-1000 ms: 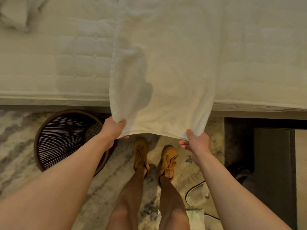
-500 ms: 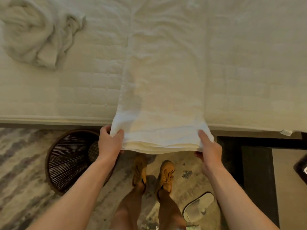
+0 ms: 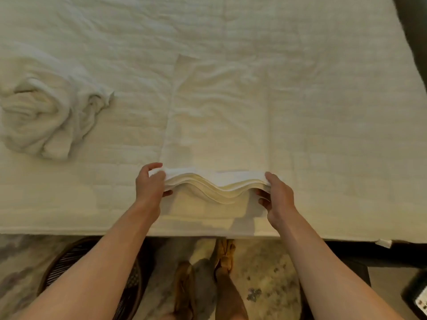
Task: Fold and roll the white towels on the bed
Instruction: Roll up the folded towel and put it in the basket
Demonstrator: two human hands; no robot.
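Half a second earlier the near end of the long folded towel (image 3: pixel 219 125) had hung over the edge of the bed (image 3: pixel 346 135); by this moment both hands had carried it up and forward over the mattress, and the view had tipped further onto the bed.

At far left a crumpled white towel (image 3: pixel 41 116) lay bunched on the bed, well apart from the folded one. Below it, on the floor, a dark woven basket (image 3: pixel 131 287) showed partly behind the left forearm. The left hand (image 3: pixel 150 185) held the towel's near left corner, its grip pinching the stacked layers between thumb and curled fingers. Between the hands the lifted edge sagged in a wave of several layers, raised just above the bed, while the rest of the towel lay flat, stretching away up the mattress. The right hand (image 3: pixel 277 197) pinched the near right corner, thumb on top and fingers apparently tucked beneath. Tan shoes (image 3: pixel 225 252) stood on the patterned rug (image 3: pixel 265 273) below.
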